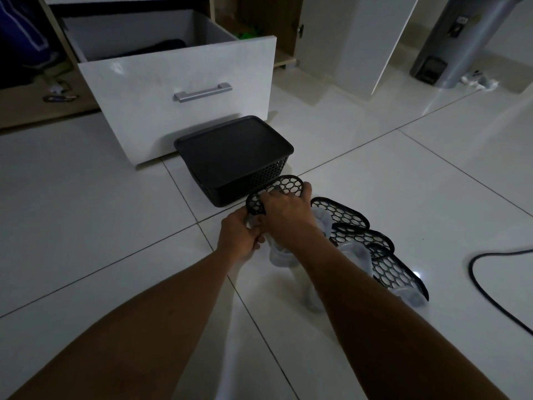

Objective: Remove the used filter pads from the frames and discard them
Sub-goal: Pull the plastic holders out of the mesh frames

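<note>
Tiled floor [86,226] with a lidded basket [230,151]. To the right, other frames [340,212] lie overlapping, white pads [357,255] still in them, so most of the task apparently remains. One frame [288,183] is held just before the basket, both arms outstretched. The right hand [285,209] is curled over it, and the left hand [239,235] pinches its near end.
</note>
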A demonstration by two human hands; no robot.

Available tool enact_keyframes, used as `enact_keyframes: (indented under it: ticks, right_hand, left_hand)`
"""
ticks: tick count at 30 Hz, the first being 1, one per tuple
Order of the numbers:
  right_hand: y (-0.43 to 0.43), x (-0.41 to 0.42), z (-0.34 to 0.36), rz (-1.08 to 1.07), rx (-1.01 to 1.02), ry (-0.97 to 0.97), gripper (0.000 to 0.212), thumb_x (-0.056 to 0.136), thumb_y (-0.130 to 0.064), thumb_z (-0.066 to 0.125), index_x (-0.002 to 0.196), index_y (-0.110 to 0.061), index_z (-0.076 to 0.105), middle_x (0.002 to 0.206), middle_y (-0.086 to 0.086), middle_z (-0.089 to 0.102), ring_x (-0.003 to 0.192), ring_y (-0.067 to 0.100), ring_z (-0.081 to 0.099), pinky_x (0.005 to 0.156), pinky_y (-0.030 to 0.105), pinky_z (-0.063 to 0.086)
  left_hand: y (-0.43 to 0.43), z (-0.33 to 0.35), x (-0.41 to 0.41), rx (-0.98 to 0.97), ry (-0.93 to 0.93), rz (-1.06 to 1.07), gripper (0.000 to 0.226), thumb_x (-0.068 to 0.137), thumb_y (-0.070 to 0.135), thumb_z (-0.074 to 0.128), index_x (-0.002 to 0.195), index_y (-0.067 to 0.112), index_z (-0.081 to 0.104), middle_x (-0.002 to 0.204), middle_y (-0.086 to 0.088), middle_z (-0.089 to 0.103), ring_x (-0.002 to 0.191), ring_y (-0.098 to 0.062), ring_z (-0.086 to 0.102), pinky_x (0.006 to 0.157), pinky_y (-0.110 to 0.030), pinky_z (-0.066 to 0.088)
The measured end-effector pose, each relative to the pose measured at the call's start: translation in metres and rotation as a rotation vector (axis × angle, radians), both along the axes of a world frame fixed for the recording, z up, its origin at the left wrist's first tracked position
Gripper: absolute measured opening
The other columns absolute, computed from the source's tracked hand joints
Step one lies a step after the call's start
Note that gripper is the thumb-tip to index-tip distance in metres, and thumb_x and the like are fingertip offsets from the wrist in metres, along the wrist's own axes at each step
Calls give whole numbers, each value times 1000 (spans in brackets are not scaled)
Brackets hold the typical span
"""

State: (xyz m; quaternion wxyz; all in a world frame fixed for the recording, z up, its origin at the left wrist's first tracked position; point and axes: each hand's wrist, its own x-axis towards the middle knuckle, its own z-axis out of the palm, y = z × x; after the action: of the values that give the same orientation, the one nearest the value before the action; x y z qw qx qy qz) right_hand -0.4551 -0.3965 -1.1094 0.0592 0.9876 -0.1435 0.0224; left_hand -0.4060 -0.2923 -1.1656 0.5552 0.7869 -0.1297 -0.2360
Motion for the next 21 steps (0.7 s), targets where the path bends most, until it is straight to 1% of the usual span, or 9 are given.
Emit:
enact_keyframes:
  ticks: [4, 6, 8, 10, 11, 13, 16, 18, 21]
  right_hand:
    - [-4, -3, 19, -51, 151, -53, 36, 98, -54, 37, 111, -28, 57, 101, -3, 67, 95, 21, 66, 112, 62, 12]
    - [-14, 3, 35, -114, 317, -218, 35, 101, -49, 33, 111, -27, 59, 97, -1, 68, 92, 21, 65, 109, 59, 26]
    - [-33, 7, 51, -190, 561, -423, 36, 103, -43, 35, 109, -19, 61, 91, 5, 67, 83, 25, 63, 88, 43, 46]
    - [-58, 6, 59, -288, 795, -600, 39, 104, -35, 42, 102, -5, 66, 84, 13, 66, 74, 29, 62, 65, 32, 47]
    - [-72, 4, 59, -357, 877, -667, 41, 103, -33, 45, 100, 0, 68, 84, 17, 67, 75, 31, 63, 63, 34, 49]
    - [-98, 0, 48, -504, 1013, -744, 43, 101, -33, 49, 103, 5, 68, 86, 18, 69, 77, 30, 63, 70, 36, 52]
    - [-122, -8, 20, -672, 1189, -772, 29, 98, -22, 55, 114, -2, 67, 89, 10, 68, 77, 19, 57, 67, 32, 47]
    - [-134, -14, 6, -756, 1281, -716, 17, 97, -16, 55, 105, -8, 68, 96, 10, 72, 80, 19, 60, 63, 27, 46]
    - [-148, -13, -14, -817, 1351, -634, 12, 95, -14, 57, 87, -10, 66, 92, 14, 72, 71, 22, 59, 64, 36, 49]
  left_hand:
    - [-1, -2, -1, 2, 9, 4, 19, 88, 9, 71, 103, 18, 66, 76, -3, 72, 53, -10, 67, 47, -21, 53]
    - [-2, -1, -1, -33, 53, 11, 24, 85, 4, 73, 105, 17, 66, 79, -4, 72, 54, -11, 66, 47, -22, 52]
    - [-2, -1, -1, -77, 88, 30, 28, 83, 0, 74, 107, 13, 66, 78, -6, 71, 51, -12, 62, 45, -23, 50]
    - [-2, -1, -2, -83, 90, 22, 31, 82, 1, 75, 110, 12, 65, 77, -7, 70, 49, -9, 60, 46, -23, 50]
    - [-2, -1, -3, -80, 80, 15, 31, 83, 2, 76, 110, 12, 65, 76, -7, 70, 48, -7, 60, 46, -21, 49]
    - [-1, -3, -4, -65, 29, 18, 29, 83, 5, 76, 109, 13, 63, 75, -5, 69, 45, -2, 59, 45, -17, 48]
    - [-4, -8, -6, -49, -39, 14, 30, 84, 7, 75, 108, 19, 61, 76, 1, 67, 45, 3, 59, 45, -11, 45]
    - [-6, -12, -4, -49, -31, 15, 36, 85, 6, 74, 112, 25, 58, 83, 4, 67, 47, 3, 61, 47, -10, 46]
    - [-5, -19, -2, -58, -11, 43, 47, 85, 4, 72, 122, 28, 56, 98, 5, 69, 59, 0, 66, 57, -14, 51]
